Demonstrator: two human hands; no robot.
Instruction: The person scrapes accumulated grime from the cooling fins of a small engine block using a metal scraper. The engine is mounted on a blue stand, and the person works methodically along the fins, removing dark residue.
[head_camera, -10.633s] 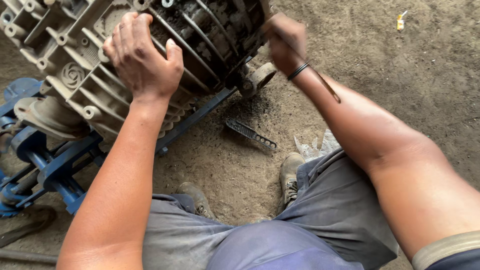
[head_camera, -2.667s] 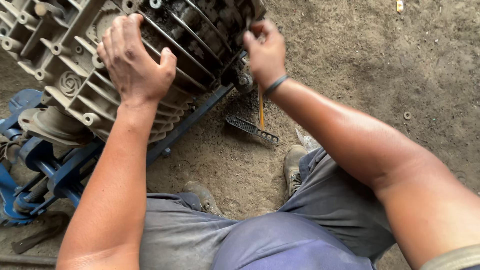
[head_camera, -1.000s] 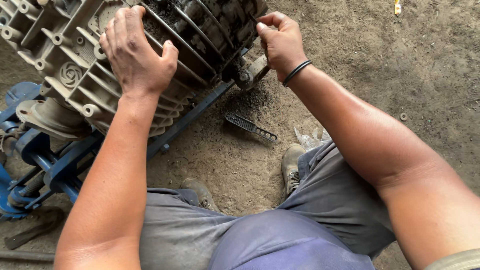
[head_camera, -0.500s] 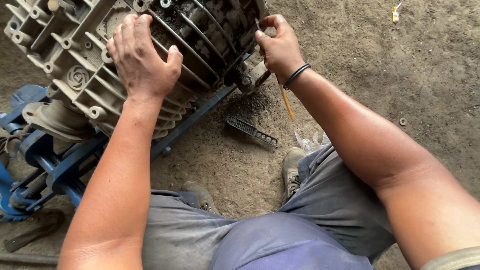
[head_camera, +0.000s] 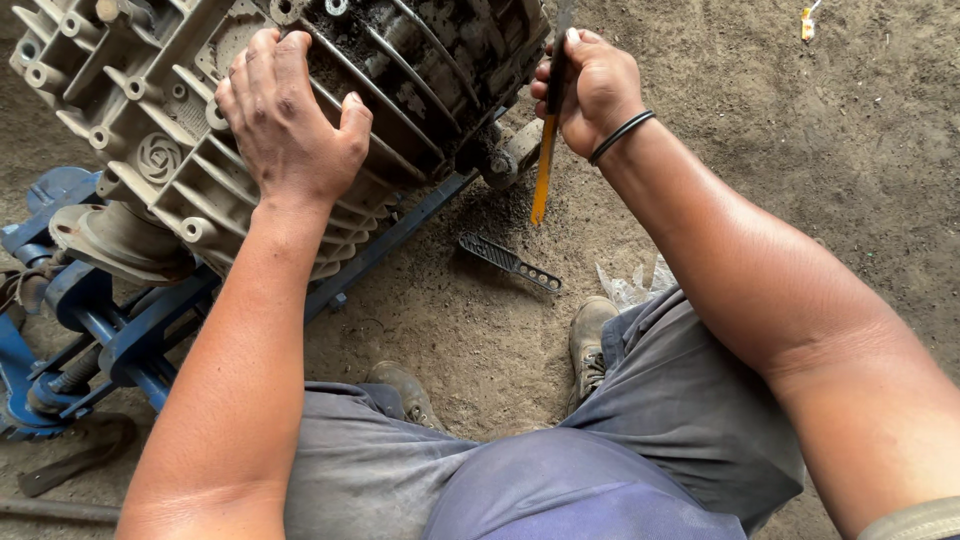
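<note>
Left hand (head_camera: 288, 120): spread flat, palm down on the ribbed engine casing (head_camera: 150, 130), gripping nothing.
Right hand (head_camera: 592, 88): fist closed around a yellow-handled tool (head_camera: 543, 165), just right of the casing.

The left hand (head_camera: 285, 115) lay flat, fingers spread, on the ribbed grey casing (head_camera: 150, 130) at eleven o'clock. The right hand (head_camera: 592, 90), at one o'clock, gripped a thin yellow-handled tool (head_camera: 543, 160) just beside the casing's grimy dark end, handle pointing down. A blue frame (head_camera: 120, 340) carried the casing at nine o'clock. A dark perforated strip (head_camera: 510, 262) lay on the dirt near centre, above two boots (head_camera: 590, 335).
</note>
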